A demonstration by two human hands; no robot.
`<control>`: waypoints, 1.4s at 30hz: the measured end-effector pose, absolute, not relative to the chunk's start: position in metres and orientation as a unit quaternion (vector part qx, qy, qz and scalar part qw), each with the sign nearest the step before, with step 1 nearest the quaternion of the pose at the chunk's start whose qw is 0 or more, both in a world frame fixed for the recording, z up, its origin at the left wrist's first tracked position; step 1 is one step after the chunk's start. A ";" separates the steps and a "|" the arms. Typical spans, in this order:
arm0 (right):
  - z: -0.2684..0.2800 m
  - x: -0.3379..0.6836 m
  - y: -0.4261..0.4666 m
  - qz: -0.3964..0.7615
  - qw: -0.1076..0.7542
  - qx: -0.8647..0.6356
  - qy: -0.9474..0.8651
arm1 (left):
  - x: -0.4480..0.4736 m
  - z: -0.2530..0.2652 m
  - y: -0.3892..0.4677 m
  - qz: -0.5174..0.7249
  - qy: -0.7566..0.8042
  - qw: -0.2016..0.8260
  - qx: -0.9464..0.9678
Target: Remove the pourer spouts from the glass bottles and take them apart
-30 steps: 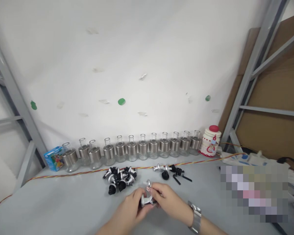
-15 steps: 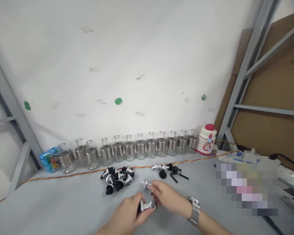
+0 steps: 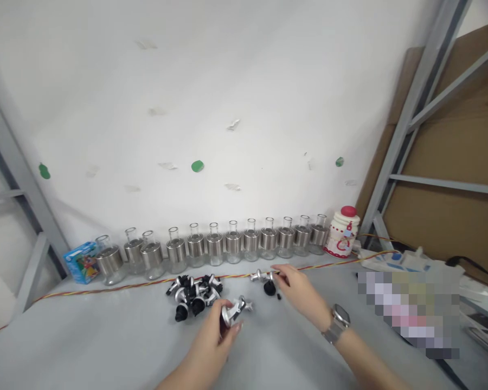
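My left hand is closed round a silver-and-black bottle pourer, its spout end pointing up and right. Just beyond its tip shows another small silver piece; whether the two touch I cannot tell. Farther back, my right hand is at a small group of parts, thumb and fingers bent together over the black pieces, and what is between them is hidden. Beside its fingertips are silver pourer parts and a black cone-shaped stopper. A pile of black-and-silver pourers lies left of centre.
Several glass bottles with steel sleeves stand in a row along the white wall. A blue box is at the left end, a red-lidded white jar at the right. A twisted cord runs before them. A blurred-out patch lies right.
My right hand has left the area beside my left hand and moved back and right to the small parts. My left hand has shifted slightly forward and left with the pourer.
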State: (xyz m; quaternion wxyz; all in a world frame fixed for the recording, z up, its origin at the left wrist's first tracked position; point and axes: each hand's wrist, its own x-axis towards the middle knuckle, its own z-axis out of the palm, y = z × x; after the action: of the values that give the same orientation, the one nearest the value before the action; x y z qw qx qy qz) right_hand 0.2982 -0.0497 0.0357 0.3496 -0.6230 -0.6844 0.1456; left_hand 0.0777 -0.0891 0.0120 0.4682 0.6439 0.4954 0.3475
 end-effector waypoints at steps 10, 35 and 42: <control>0.022 0.236 -0.098 0.171 0.289 -0.402 -0.852 | 0.077 -0.014 -0.071 0.360 0.425 0.623 0.549; 0.019 0.233 -0.095 0.191 0.364 -0.453 -0.791 | 0.080 0.011 -0.083 0.319 0.351 0.673 0.568; 0.006 0.236 -0.089 -0.031 0.326 -0.422 -0.845 | 0.082 0.019 -0.090 0.301 0.355 0.686 0.560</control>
State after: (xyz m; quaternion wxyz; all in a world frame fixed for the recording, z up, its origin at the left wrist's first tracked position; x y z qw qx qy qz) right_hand 0.2363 -0.0887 0.0056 0.3260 -0.4224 -0.8452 -0.0310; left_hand 0.0817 -0.0897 0.0189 0.6857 0.5596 0.3552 0.3008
